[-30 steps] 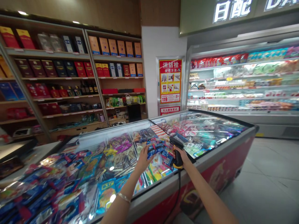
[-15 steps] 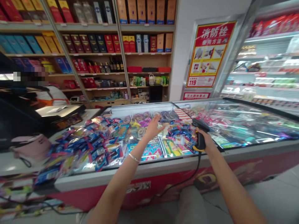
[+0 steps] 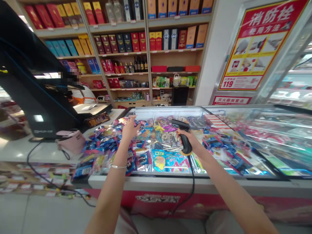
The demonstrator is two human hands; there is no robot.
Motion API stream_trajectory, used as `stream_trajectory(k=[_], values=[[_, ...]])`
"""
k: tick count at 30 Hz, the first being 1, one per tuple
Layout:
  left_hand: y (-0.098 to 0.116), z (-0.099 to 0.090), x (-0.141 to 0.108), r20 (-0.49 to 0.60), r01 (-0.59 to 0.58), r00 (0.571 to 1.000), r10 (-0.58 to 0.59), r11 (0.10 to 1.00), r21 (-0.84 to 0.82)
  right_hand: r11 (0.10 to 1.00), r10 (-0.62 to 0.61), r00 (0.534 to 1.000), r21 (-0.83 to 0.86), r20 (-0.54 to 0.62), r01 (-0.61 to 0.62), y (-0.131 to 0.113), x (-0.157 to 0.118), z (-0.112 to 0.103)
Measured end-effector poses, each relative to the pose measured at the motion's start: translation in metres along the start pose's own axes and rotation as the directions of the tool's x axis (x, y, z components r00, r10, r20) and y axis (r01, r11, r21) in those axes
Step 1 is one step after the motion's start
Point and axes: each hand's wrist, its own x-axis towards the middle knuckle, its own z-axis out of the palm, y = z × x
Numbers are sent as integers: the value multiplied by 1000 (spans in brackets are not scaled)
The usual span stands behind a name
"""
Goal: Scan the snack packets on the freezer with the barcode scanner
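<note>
My right hand [image 3: 188, 138] is wrapped round the grip of a black and yellow barcode scanner [image 3: 185, 143], held over the middle of the freezer's glass top. The scanner's cord hangs down in front of the freezer [image 3: 156, 183]. My left hand [image 3: 130, 128], with its fingers apart, reaches over a heap of blue and pink snack packets [image 3: 104, 141] on the left part of the glass. Whether its fingertips touch a packet I cannot tell. A smaller group of similar packets [image 3: 226, 149] lies to the right of the scanner.
A pink pouch [image 3: 71, 141] and a large black checkout machine [image 3: 41, 97] stand on the white counter at left. Behind the freezer are shelves [image 3: 175, 57] of boxed bottles. A person [image 3: 85, 94] is behind the counter. A cord [image 3: 44, 172] hangs at lower left.
My view has swung left. My left hand has moved left, from mid-freezer to the heaped packets. My right hand has carried the scanner left, away from the smaller packet group.
</note>
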Motion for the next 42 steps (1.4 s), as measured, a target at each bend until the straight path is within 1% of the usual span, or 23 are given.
stream_trajectory(k=[2, 3, 6, 9, 11, 14, 17, 19, 23, 25, 27, 29, 30, 31, 33, 34, 35, 36, 37, 38, 39, 41, 42], values=[[-12, 1, 3, 46, 74, 996, -81, 987, 145, 999, 45, 996, -16, 74, -44, 13, 10, 22], [-16, 3, 4, 64, 87, 993, -103, 974, 210, 998, 68, 992, -24, 107, -66, 19, 15, 32], [-28, 15, 5, 101, 64, 989, -107, 931, 359, 990, 138, 971, -28, 195, -135, 43, 24, 58], [-39, 29, 2, 116, 25, 990, -86, 894, 448, 980, 195, 949, -26, 248, -195, 65, 24, 74], [-45, 37, 0, 99, 22, 992, -80, 875, 484, 974, 227, 941, -55, 249, -221, 75, 20, 77], [-50, 44, -1, 79, 36, 993, -89, 859, 510, 968, 250, 940, -90, 233, -235, 79, 12, 74], [-48, 45, -1, 69, 43, 993, -91, 859, 510, 967, 251, 941, -95, 225, -235, 75, 6, 69], [-45, 41, -1, 51, 50, 995, -87, 868, 494, 967, 250, 945, -98, 211, -234, 73, 5, 67], [-35, 27, -1, -30, 115, 993, -113, 903, 414, 968, 249, 946, -93, 209, -234, 74, 7, 67], [-32, 19, -1, -86, 162, 986, -142, 931, 326, 968, 252, 944, -82, 215, -239, 75, 8, 67], [-30, 16, -1, -124, 184, 979, -164, 969, 165, 968, 251, 943, -63, 218, -243, 75, 8, 67], [-30, 17, 0, -142, 173, 972, -186, 979, -104, 968, 250, 943, -49, 222, -245, 74, 7, 67], [-30, 19, 1, -133, 163, 970, -205, 948, -274, 968, 250, 942, -45, 222, -246, 73, 6, 68], [-30, 22, 2, -109, 157, 968, -227, 882, -445, 968, 250, 943, -43, 221, -246, 72, 6, 68], [-29, 29, 4, -10, 179, 965, -261, 689, -702, 969, 245, 945, -42, 218, -242, 69, 5, 69], [-28, 33, 4, 48, 204, 963, -265, 603, -771, 970, 241, 947, -42, 214, -238, 67, 5, 69], [-28, 35, 4, 96, 230, 960, -263, 546, -806, 972, 237, 949, -41, 207, -233, 65, 5, 70], [-28, 37, 4, 127, 249, 957, -259, 520, -817, 973, 231, 953, -39, 197, -228, 63, 5, 70], [-28, 38, 4, 139, 258, 956, -257, 522, -813, 974, 225, 956, -40, 187, -222, 61, 5, 70], [-28, 38, 3, 133, 254, 959, -251, 550, -796, 976, 217, 960, -43, 178, -213, 59, 5, 70], [-28, 38, 3, 112, 239, 964, -241, 603, -761, 978, 208, 963, -48, 172, -203, 57, 5, 69], [-26, 35, 0, 52, 174, 982, -180, 767, -617, 981, 193, 966, -67, 171, -184, 55, 5, 69], [-24, 33, -2, 24, 126, 991, -132, 857, -500, 981, 189, 966, -78, 174, -178, 55, 5, 69]])
